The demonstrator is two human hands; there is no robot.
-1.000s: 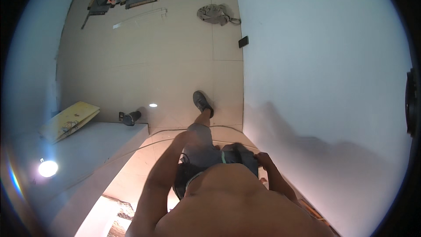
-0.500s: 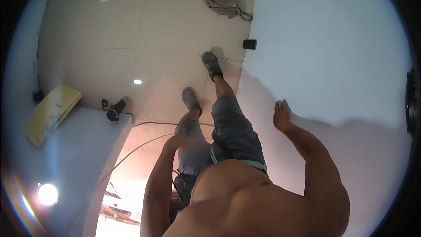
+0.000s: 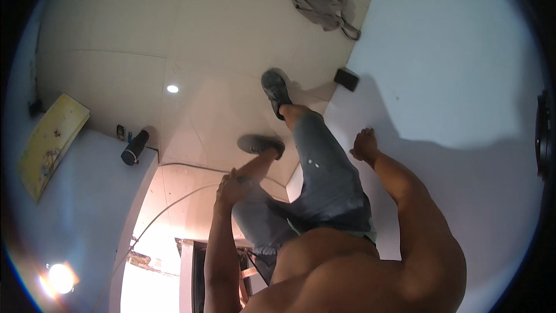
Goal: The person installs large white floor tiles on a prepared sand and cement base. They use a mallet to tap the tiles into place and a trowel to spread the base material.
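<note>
My left hand (image 3: 230, 189) rests at my left knee, fingers apart and holding nothing. My right hand (image 3: 365, 144) is beside the pale wall (image 3: 452, 110), near my right knee; its fingers are slightly bent, the thumb stands off, and nothing shows in it. Whether it touches the wall I cannot tell. A small black block (image 3: 347, 79) is at the foot of the wall, ahead of that hand. My dark grey shorts (image 3: 330, 168) and both shoes, the right shoe (image 3: 274, 90) and left shoe (image 3: 259, 145), show below me on the tiles.
A crumpled grey-brown cloth (image 3: 319, 4) lies on the tiled floor (image 3: 127, 29) along the wall. At left are a yellow stained board (image 3: 53, 139), a black cylinder (image 3: 135, 148) and a lit lamp (image 3: 60, 278). A thin cable (image 3: 179, 198) runs through the doorway.
My legs have bent and spread, and my body is lower. My right hand's flat fingers have curled a little. My left hand has come onto the knee. The view has turned slightly.
</note>
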